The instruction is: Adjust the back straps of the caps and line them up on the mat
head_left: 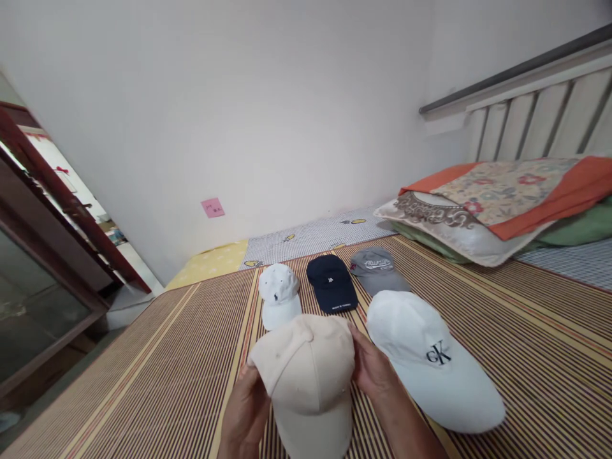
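Observation:
A plain beige baseball cap (310,376) is between my two hands, its brim pointing toward me. My left hand (247,401) grips the cap's left edge, with the fingertips partly hidden behind it. On the other side my right hand (373,366) holds the cap's right edge, thumb along the rim. Just beyond lie a white cap (280,293) with a small dark emblem, a navy cap (331,280) with white lettering, and a grey cap (380,271) with script on its front. A larger white cap (433,363) marked "CK" rests right of my right hand.
The caps lie on a striped bamboo mat (143,363) over a bed. Stacked pillows with an orange-edged floral cover (516,191) sit at the right, near a padded headboard (545,115). A pink note (212,207) is on the wall. At the left is a glass-paned cabinet (38,312).

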Motion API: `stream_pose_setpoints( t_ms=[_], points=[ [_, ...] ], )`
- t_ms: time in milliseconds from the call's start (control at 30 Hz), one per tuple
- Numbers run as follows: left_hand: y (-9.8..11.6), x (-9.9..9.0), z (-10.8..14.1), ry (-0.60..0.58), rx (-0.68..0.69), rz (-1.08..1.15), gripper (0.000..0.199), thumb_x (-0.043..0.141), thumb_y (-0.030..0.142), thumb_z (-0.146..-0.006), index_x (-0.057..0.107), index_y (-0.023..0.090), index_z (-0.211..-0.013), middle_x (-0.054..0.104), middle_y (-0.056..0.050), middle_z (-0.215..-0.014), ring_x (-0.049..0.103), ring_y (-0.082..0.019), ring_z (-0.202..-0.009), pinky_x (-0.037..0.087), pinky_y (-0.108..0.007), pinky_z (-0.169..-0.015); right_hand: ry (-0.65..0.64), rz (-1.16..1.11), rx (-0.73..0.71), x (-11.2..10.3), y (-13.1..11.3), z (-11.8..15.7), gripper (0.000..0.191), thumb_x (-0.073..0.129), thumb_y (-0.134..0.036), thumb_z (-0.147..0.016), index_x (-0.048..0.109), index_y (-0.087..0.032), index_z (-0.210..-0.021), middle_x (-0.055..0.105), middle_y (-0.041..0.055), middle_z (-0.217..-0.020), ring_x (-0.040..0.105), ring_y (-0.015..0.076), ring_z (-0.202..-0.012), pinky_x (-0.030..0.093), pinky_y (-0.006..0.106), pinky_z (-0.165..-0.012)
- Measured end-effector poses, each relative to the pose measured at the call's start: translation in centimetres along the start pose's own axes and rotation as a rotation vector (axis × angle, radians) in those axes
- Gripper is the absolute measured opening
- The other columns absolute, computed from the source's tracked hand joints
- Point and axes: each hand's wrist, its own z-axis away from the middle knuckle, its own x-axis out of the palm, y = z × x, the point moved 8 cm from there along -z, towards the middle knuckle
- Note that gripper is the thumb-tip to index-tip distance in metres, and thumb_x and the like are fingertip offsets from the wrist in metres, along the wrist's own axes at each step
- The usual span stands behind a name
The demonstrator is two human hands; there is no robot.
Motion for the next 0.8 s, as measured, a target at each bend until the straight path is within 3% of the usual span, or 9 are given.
stream_pose_setpoints(
  t_ms=[167,300,367,500,667,800],
  points=[
    [2.2,1.8,-0.6,0.064,0.104,-0.216,0.034,0.091,0.029,-0.067,0.082,0.019,-0.099,0.083,-0.008,-0.097,0.076,-0.027,-0.091,0.060,-0.034,-0.086,0.006,0.123,-0.175,1.3,-3.6,1.2,0.038,0.087,-0.036,-0.065,0.080,-0.019,-0.098,0.082,0.0095,-0.098,0.069,0.0357,-0.114,0.050,0.047,-0.104],
    [2.6,3.8,-0.7,-0.140,0.191,-0.647,0.012,0.083,0.026,-0.074,0.082,0.016,-0.080,0.081,-0.009,-0.084,0.073,-0.031,-0.094,0.058,-0.038,-0.085,-0.072,0.228,-0.220,2.5,-5.3,1.8,0.043,0.078,-0.017,-0.059,0.079,-0.021,-0.101,0.082,0.0049,-0.100,0.070,0.0325,-0.108,0.051,0.042,-0.098],
    [2.3,3.9,-0.7,-0.185,0.237,-0.760,0.010,0.078,0.026,-0.078,0.081,0.017,-0.076,0.079,-0.008,-0.082,0.072,-0.030,-0.092,0.057,-0.036,-0.083,-0.084,0.272,-0.221,2.3,-5.5,1.7,0.039,0.074,-0.013,-0.059,0.079,-0.022,-0.097,0.081,0.0030,-0.094,0.070,0.0300,-0.103,0.052,0.038,-0.093],
    [2.3,2.4,-0.4,-0.112,0.355,-0.865,0.018,0.066,0.030,-0.086,0.078,0.019,-0.077,0.074,-0.006,-0.081,0.066,-0.024,-0.080,0.052,-0.031,-0.074,-0.117,0.398,-0.189,1.5,-4.7,1.3,0.024,0.070,-0.012,-0.060,0.075,-0.021,-0.081,0.075,-0.0006,-0.074,0.068,0.0245,-0.086,0.048,0.031,-0.078],
    [2.5,0.3,-0.2,-0.081,0.422,-1.143,0.021,0.058,0.020,-0.085,0.059,0.020,-0.063,0.060,-0.001,-0.069,0.056,-0.019,-0.068,0.042,-0.027,-0.066,-0.227,0.745,-0.087,1.8,-3.0,1.5,0.004,0.065,-0.017,-0.069,0.066,-0.020,-0.071,0.064,-0.0039,-0.068,0.054,0.0159,-0.069,0.039,0.026,-0.069],
    [2.4,-1.6,-0.5,-0.054,0.432,-1.319,0.020,0.047,0.009,-0.077,0.054,0.021,-0.064,0.060,-0.001,-0.070,0.058,-0.021,-0.072,0.040,-0.029,-0.071,-0.318,1.040,-0.016,2.3,-2.0,1.8,0.007,0.058,-0.016,-0.066,0.058,-0.022,-0.062,0.054,-0.0055,-0.060,0.044,0.0147,-0.062,0.030,0.026,-0.062]
  ],
)
